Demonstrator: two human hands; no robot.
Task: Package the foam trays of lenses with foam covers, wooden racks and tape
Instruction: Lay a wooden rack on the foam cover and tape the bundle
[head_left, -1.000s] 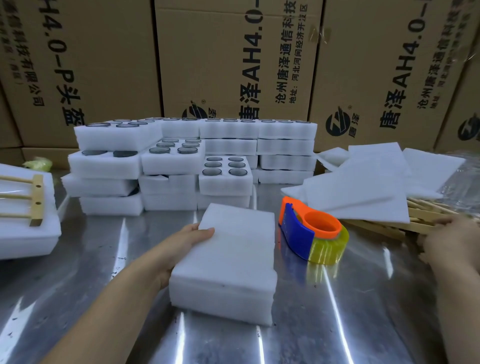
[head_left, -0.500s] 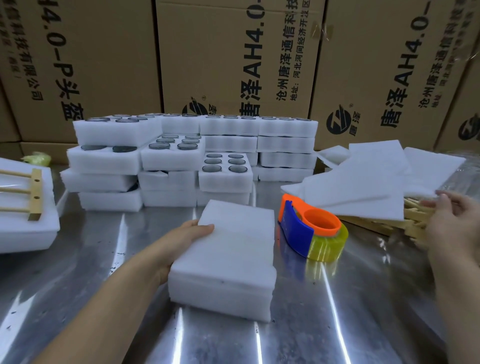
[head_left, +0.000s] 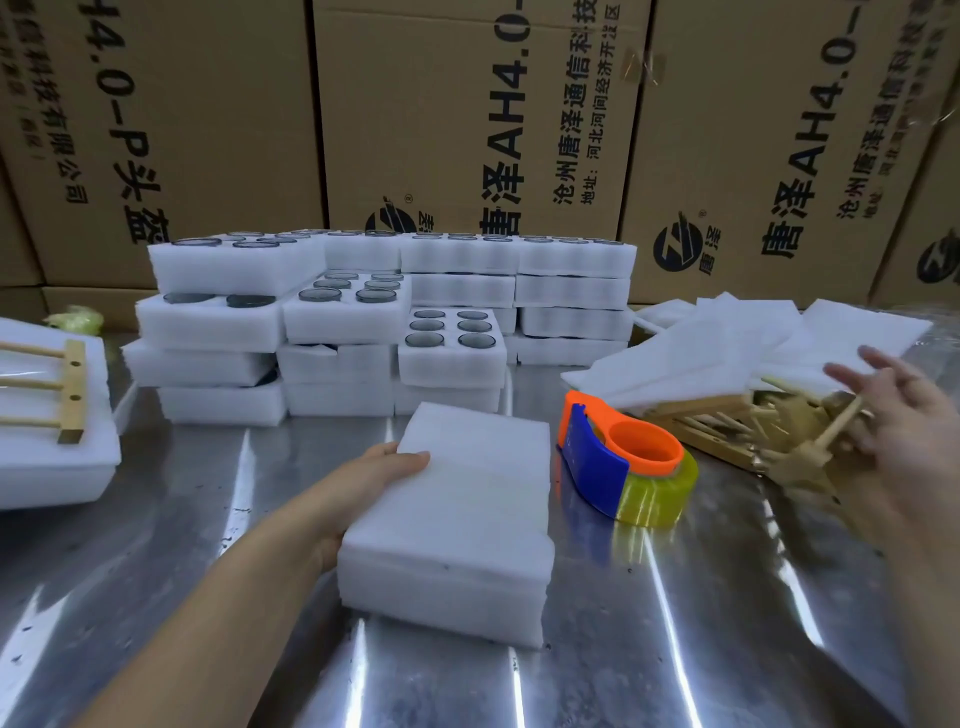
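Observation:
A foam tray with a plain foam cover (head_left: 457, 519) lies on the metal table in front of me. My left hand (head_left: 363, 488) grips its left edge, thumb on top. Right of it lies an orange and blue tape dispenser (head_left: 618, 457) with yellowish tape. My right hand (head_left: 898, 426) is raised over the pile of wooden racks (head_left: 727, 426) at the right. It holds one wooden rack (head_left: 810, 452) by a dowel, with its other fingers spread; this part is blurred. Loose foam covers (head_left: 727, 353) lie over the pile.
Stacks of foam trays with dark lenses (head_left: 363, 317) stand behind the covered tray. A foam package with a wooden rack on top (head_left: 47, 410) sits at the left edge. Printed cardboard boxes (head_left: 467, 130) wall off the back of the table.
My right hand has risen from the rack pile, fingers spreading, and a rack has come up with it. My left hand and the covered tray have stayed put.

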